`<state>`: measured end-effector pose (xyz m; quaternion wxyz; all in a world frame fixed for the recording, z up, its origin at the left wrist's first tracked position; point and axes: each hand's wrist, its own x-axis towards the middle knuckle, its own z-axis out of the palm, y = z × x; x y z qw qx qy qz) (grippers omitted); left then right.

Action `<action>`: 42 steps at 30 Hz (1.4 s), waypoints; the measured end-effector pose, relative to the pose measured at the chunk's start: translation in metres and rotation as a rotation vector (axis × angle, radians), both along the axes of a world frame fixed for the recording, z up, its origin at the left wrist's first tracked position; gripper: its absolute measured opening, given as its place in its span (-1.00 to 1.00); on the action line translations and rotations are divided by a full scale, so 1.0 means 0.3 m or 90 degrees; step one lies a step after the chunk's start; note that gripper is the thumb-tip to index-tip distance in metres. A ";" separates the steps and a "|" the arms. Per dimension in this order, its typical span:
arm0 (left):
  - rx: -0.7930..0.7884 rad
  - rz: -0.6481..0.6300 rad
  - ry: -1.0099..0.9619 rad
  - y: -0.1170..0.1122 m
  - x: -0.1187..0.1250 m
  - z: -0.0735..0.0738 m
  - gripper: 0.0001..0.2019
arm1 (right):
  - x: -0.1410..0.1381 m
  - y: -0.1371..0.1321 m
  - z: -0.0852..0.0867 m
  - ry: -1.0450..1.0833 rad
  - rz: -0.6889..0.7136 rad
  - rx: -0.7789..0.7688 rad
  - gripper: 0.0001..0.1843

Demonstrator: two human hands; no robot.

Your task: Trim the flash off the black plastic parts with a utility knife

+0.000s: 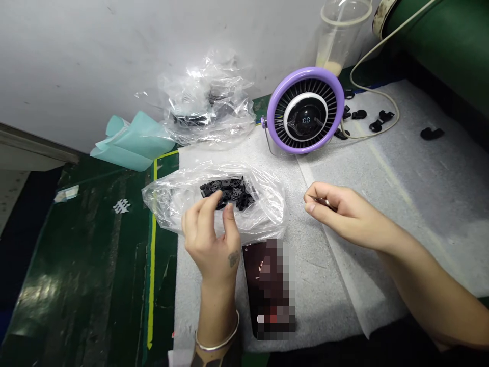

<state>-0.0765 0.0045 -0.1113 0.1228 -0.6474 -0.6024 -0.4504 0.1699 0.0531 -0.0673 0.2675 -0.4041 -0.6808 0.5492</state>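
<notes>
A clear plastic bag [225,201] lies on a white padded sheet [328,285], holding a heap of small black plastic parts [227,192]. My left hand [210,234] hovers just over the bag's near edge, thumb and fingers curved apart, close below the heap. It seems to hold nothing. My right hand [344,209] is to the right, off the bag, with its fingers pinched on a small metal tool [324,202], mostly hidden by the fingers. The tool's tip points left.
A phone [267,288] with a blurred screen lies just right of my left wrist. Behind stand a purple-rimmed round fan [305,109], a plastic cup [338,35] and a second clear bag [206,102]. Several black parts [382,122] lie on the sheet, back right. Green bench surface [91,265] spreads left.
</notes>
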 end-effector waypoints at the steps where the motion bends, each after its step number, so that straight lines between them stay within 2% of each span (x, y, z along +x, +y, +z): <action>1: -0.006 -0.036 0.019 -0.004 0.012 0.003 -0.77 | -0.001 0.000 -0.006 -0.023 -0.007 0.002 -0.76; 4: -0.091 -0.121 0.097 -0.020 0.060 0.007 -0.85 | -0.006 0.001 -0.020 -0.078 -0.018 0.001 -0.78; 7: -0.200 -0.116 0.156 -0.029 0.109 -0.009 -0.87 | -0.010 0.003 -0.024 -0.113 -0.024 0.000 -0.78; 9: -0.233 -0.111 0.167 -0.028 0.128 -0.025 -0.94 | -0.011 0.005 -0.022 -0.125 -0.027 -0.002 -0.78; 10: -0.231 -0.119 0.162 -0.027 0.133 -0.033 -0.99 | -0.010 0.005 -0.021 -0.128 -0.028 -0.001 -0.78; 14: -0.203 -0.156 0.108 -0.020 0.137 -0.048 -0.91 | -0.012 0.002 -0.018 -0.148 -0.017 0.012 -0.76; 21: -0.097 -0.199 0.002 -0.015 0.127 -0.022 -0.87 | -0.015 -0.003 -0.010 -0.170 0.050 0.011 -0.78; 23: -0.067 -0.199 -0.021 -0.017 0.113 -0.010 -0.84 | -0.011 -0.003 -0.005 -0.179 0.113 -0.008 -0.80; 28: -0.012 -0.175 -0.072 -0.024 0.079 0.003 -0.75 | -0.020 -0.022 -0.002 -0.247 0.413 -0.045 -0.84; 31: 0.013 -0.129 -0.096 -0.022 0.071 -0.001 -0.75 | -0.046 -0.045 -0.007 -0.316 0.498 -0.017 -0.82; 34: 0.047 -0.095 -0.121 -0.012 0.067 -0.003 -0.78 | -0.067 -0.057 -0.014 -0.345 0.503 -0.005 -0.81; 37: 0.061 -0.094 -0.127 0.000 0.062 -0.003 -0.84 | -0.068 -0.052 -0.014 -0.345 0.481 0.002 -0.80; 40: 0.035 -0.103 -0.104 0.005 0.057 -0.004 -0.87 | -0.057 -0.042 -0.010 -0.323 0.447 0.002 -0.89; 42: -0.007 -0.118 -0.067 0.004 0.055 -0.007 -0.88 | -0.054 -0.036 -0.013 -0.301 0.394 0.002 -0.84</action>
